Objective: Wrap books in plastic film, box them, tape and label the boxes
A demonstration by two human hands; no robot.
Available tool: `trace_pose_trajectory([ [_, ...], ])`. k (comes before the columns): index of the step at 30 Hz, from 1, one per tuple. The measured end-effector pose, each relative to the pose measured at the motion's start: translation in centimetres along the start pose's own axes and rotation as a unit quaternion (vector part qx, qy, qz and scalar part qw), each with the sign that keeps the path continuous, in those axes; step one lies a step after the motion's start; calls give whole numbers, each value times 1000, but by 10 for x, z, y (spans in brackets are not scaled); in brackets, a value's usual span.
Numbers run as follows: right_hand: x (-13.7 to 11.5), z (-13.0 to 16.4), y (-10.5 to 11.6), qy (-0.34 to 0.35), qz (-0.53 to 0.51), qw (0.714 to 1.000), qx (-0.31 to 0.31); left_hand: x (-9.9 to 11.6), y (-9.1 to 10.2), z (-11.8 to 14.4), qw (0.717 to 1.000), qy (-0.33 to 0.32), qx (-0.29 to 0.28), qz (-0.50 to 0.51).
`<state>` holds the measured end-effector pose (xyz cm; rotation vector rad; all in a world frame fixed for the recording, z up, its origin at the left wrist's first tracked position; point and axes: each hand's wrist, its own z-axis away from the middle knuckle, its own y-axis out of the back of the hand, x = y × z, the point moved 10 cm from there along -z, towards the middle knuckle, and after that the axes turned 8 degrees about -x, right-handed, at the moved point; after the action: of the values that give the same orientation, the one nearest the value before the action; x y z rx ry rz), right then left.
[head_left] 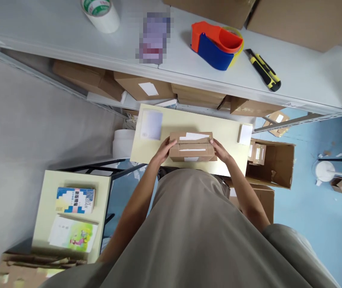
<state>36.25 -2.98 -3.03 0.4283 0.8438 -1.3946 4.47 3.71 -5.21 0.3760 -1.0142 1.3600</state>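
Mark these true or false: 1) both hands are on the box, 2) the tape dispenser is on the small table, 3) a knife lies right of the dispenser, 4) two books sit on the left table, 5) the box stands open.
1) True: the left hand and right hand press on the ends of the box.
2) False: the dispenser sits on the grey shelf, not on the small table.
3) True: the knife lies to its right.
4) True: two books lie on the left table.
5) False: the box is closed, white strips across its top.
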Motion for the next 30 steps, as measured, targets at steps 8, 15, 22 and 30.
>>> trace_pose_trajectory([
  [8, 32, 20, -2, 17, 21, 1000, 16, -36, 14, 32, 997, 44, 0, -70],
  [15, -14, -4, 14, 87, 37, 988, 125, 0, 22, -5, 994, -3, 88, -56],
  [22, -48, -19, 27, 110, 112, 976, 147, 46, 30, -18, 970, -57, 151, -180],
  [30, -47, -12, 20, 107, 114, 977, 146, 53, 23, -8, 964, -65, 148, -209],
])
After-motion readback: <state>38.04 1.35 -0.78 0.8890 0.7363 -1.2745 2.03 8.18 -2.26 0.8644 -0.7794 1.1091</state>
